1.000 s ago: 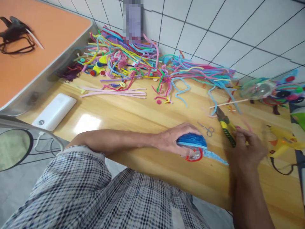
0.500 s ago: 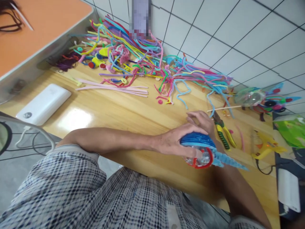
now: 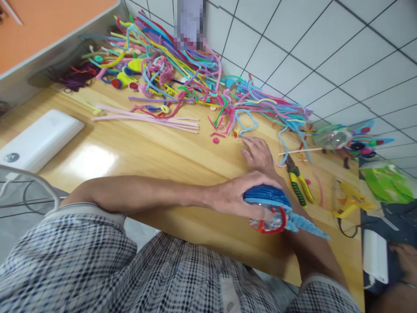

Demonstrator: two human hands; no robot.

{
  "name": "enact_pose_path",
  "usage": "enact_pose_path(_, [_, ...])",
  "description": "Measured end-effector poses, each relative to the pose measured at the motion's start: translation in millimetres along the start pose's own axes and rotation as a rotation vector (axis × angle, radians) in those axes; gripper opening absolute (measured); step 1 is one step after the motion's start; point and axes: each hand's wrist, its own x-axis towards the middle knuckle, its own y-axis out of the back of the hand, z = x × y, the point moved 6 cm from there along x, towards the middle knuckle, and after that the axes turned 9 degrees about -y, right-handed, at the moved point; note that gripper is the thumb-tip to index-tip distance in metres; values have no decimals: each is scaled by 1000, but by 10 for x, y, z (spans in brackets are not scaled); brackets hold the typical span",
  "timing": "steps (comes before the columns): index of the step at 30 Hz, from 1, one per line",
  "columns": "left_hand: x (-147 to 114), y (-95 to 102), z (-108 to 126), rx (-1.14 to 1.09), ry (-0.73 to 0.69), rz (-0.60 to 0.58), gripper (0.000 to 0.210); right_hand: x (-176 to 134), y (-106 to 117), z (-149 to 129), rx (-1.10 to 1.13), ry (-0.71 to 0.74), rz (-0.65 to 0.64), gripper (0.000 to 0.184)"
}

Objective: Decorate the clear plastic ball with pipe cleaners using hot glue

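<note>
My left hand (image 3: pixel 236 195) is closed around a clear plastic bottle craft (image 3: pixel 267 213) wrapped in dark blue pipe cleaner, with a red pipe-cleaner ring and light blue pointed pieces at its right end. It is held above the table, over my right forearm. My right hand (image 3: pixel 259 154) reaches forward low over the wood, fingers stretched out and holding nothing visible. Its fingertips are just below a bent light blue pipe cleaner (image 3: pixel 244 129) and close to small red and yellow bits. A pink button-like piece (image 3: pixel 216 140) lies left of them.
Piled pipe cleaners (image 3: pixel 182 65) line the wall. Pink stems (image 3: pixel 156 120) and a white power bank (image 3: pixel 41 139) lie left. Yellow-green pliers (image 3: pixel 299 184), a yellow glue gun (image 3: pixel 352 200) and a decorated bottle figure (image 3: pixel 339 139) are right. Another person's hand (image 3: pixel 405 261) shows at the right edge.
My right hand has moved forward and left, out from behind the bottle craft, and its fingers have stretched out. My left hand still holds the craft. The view has shifted slightly.
</note>
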Motion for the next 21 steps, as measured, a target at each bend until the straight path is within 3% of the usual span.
enact_pose_path(4, [-53, 59, -113, 83, 69, 7, 72, -126, 287, 195, 40, -47, 146, 36])
enact_pose_path(10, [-61, 133, -249, 206, -15, -5, 69, -87, 709, 723, 14, -215, 321, 25])
enact_pose_path(14, [-48, 117, -325, 274, -41, -47, 69, 24, 836, 960, 58, -286, 339, 23])
enact_pose_path(17, [-36, 94, -354, 291, -32, -85, 70, 129, 873, 912, 69, -245, 260, 24])
enact_pose_path(21, [-17, 103, -392, 298, -25, -95, 71, 301, 951, 563, 43, -81, 142, 23])
